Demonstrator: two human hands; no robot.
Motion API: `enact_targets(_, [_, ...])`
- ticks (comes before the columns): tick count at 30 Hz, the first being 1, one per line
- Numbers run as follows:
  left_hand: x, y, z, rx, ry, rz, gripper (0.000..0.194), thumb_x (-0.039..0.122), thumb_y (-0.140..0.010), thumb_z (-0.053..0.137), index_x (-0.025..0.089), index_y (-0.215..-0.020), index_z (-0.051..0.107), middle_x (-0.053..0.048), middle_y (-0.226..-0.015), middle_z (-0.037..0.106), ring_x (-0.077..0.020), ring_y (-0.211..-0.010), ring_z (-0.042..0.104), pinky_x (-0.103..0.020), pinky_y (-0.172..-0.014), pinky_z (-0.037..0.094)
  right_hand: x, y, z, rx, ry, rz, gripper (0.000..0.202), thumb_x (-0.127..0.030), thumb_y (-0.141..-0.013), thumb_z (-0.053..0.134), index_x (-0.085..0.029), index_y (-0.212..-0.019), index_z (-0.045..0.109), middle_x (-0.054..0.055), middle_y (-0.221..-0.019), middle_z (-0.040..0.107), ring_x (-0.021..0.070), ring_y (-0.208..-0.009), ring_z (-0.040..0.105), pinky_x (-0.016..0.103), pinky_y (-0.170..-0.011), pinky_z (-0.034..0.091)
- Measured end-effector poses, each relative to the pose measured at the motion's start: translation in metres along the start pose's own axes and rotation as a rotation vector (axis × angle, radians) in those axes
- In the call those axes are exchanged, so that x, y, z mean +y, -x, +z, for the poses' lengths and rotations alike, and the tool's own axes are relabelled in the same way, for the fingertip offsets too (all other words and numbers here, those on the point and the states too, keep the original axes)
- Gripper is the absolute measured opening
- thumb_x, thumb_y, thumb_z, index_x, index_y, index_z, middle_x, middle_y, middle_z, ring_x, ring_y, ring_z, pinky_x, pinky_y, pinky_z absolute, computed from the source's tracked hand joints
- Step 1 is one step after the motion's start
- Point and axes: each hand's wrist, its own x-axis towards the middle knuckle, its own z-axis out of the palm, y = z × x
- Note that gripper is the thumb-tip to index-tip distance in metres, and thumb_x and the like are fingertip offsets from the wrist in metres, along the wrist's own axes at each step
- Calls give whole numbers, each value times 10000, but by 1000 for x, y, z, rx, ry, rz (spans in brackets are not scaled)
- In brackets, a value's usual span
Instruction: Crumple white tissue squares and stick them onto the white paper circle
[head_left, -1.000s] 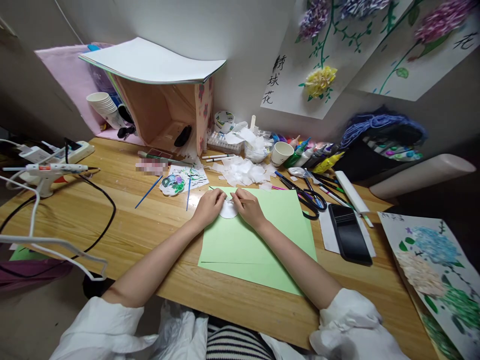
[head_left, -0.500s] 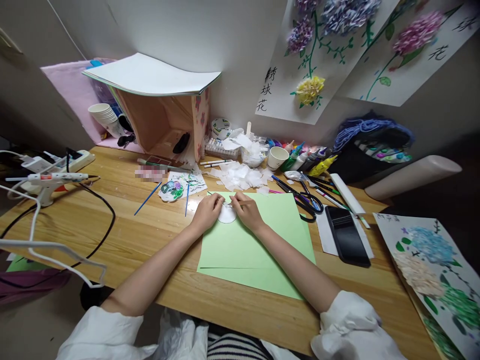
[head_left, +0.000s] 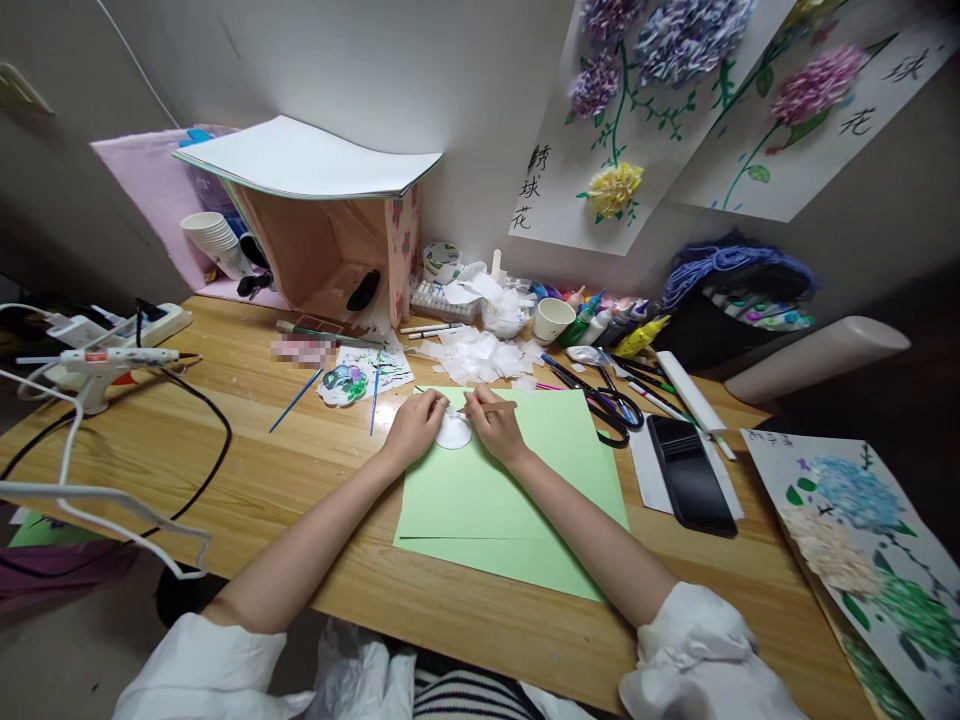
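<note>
Between my hands a small white disc (head_left: 454, 432) lies on the stacked light green sheets (head_left: 517, 500). My right hand (head_left: 495, 425) is closed in a pinch on a slim brown stick (head_left: 501, 406), whose tip points left over the disc's upper edge. On the disc's left side, my left hand (head_left: 415, 425) has its fingers pressed together. What they grip is too small and hidden to make out; a thin dark line shows just beyond the fingertips.
White paper scraps (head_left: 480, 355) lie beyond the sheets. To the right are black scissors (head_left: 611, 415) and a phone (head_left: 690, 475). Further left are a paint-smeared palette (head_left: 343, 384), thin blue brushes (head_left: 296, 400), and a glue gun (head_left: 94, 370) with trailing cables.
The view has shifted slightly. The brown stick in my right hand shows a little more of its length to the right. My left hand stays nearly in place at the disc.
</note>
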Motion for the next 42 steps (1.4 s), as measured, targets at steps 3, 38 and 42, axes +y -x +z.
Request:
enact_targets(3, [0, 0, 1, 1, -5, 3, 245, 310, -905, 340, 189, -875, 550, -44, -877, 642, -187, -826, 562, -299, -725, 395, -1, -2, 1, -46, 18, 1, 275, -337, -912, 356, -234, -659, 335, -21, -582, 466, 156, -599, 502, 279, -592, 352])
enact_targets(38, [-22, -79, -13, 105, 38, -24, 149, 261, -785, 537, 152, -790, 638, -42, -784, 679, -156, -704, 610, -266, -664, 468, 10, -9, -5, 388, -409, 279, 368, -490, -875, 371, -210, -644, 435, -38, -549, 467, 108, -489, 473, 234, -496, 390])
enact_targets(42, [-14, -77, -24, 132, 14, 34, 173, 217, -786, 543, 183, -926, 638, -39, -851, 676, -166, -787, 605, -282, -752, 455, 10, -9, -5, 380, -401, 275, 364, -484, -875, 377, -210, -643, 439, -38, -543, 467, 110, -491, 474, 236, -500, 389])
